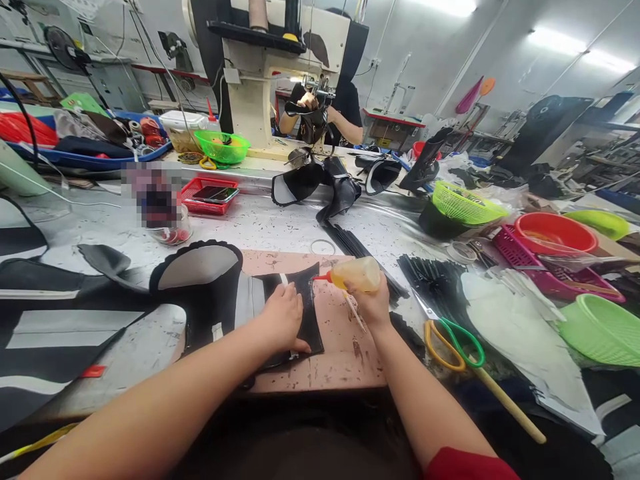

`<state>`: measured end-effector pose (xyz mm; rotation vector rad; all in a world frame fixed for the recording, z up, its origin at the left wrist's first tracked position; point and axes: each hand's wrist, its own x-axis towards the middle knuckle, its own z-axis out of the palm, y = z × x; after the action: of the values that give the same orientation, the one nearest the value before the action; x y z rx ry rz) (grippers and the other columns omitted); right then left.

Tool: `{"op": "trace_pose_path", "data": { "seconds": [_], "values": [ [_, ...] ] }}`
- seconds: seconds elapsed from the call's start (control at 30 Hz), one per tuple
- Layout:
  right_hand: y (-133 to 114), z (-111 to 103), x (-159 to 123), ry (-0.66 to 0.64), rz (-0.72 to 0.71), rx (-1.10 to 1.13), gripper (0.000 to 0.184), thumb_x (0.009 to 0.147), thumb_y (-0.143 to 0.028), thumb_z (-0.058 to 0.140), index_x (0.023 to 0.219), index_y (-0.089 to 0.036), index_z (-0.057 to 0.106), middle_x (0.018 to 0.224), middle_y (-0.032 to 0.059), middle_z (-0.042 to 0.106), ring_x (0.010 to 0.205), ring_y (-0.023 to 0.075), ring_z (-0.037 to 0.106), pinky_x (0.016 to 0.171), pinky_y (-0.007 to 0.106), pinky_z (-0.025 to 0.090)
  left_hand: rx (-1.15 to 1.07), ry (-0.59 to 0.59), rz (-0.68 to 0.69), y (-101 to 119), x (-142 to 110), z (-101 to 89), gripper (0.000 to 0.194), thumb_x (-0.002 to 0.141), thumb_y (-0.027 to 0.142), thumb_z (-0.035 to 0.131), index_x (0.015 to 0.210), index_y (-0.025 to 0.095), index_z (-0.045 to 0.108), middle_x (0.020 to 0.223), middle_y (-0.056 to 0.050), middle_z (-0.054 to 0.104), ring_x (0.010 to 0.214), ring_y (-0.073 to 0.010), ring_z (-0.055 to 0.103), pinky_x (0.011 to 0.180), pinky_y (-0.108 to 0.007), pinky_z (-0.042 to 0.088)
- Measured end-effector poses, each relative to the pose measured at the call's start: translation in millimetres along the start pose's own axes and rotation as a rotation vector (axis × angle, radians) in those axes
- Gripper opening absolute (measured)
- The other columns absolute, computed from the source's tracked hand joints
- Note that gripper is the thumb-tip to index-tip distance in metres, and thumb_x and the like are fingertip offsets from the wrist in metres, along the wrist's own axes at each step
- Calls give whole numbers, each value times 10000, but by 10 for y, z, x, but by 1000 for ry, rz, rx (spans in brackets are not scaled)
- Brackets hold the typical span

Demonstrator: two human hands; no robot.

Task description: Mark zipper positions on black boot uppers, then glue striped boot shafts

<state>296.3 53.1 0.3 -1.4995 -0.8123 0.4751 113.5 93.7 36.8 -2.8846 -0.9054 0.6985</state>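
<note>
Machine (245, 110), top centre. Black piece (210, 303), centre, partly on pink board (350, 367); left hand (284, 319) spread flat on it, not gripping. Green basket (603, 331), right edge. Strips (430, 283), right of centre. Scissors (445, 333), lower right, near right forearm (420, 393). Bottle (357, 273), centre, clamped in right hand (373, 303), red tip (323, 276) at piece's edge.
</note>
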Motion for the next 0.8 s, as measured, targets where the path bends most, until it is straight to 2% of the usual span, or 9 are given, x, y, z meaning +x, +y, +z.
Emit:
{"op": "trace_pose_path", "data": {
  "seconds": [0.13,0.33,0.53,0.63,0.8],
  "values": [
    [15,-39,49,-120,46,128,557,476,-388,767,905,-175,482,822,27,593,744,211,589,594,357,510,-9,27,9,-1,9,33,936,632,690,520,1296,44,387,1347,-240,350,1282,-364,244,1021,-464,169],
    [33,-38,105,-121,77,157,564,456,-377,779,889,-176,479,842,33,582,773,216,586,539,326,527,-54,94,23,-7,35,84,960,610,675,558,1273,-1,399,1297,-280,401,1250,-385,291,1004,-498,180],
    [18,-189,31,-232,151,176,543,473,-405,764,883,-178,489,778,26,590,675,215,603,432,301,512,-5,52,21,2,26,43,947,629,694,520,1282,21,393,1324,-270,370,1259,-363,282,1005,-473,178],
    [25,-252,-7,-290,139,166,515,506,-412,752,889,-177,502,804,44,599,702,227,606,441,310,520,-4,23,15,10,22,18,969,634,692,519,1279,-19,379,1323,-293,354,1266,-364,267,1011,-465,173],
    [33,-311,-46,-269,102,178,519,498,-397,763,900,-195,504,819,35,592,738,229,602,472,318,534,-60,48,12,18,25,0,969,619,664,563,1277,-23,378,1309,-289,378,1261,-371,277,1012,-480,173]
  ]
}}
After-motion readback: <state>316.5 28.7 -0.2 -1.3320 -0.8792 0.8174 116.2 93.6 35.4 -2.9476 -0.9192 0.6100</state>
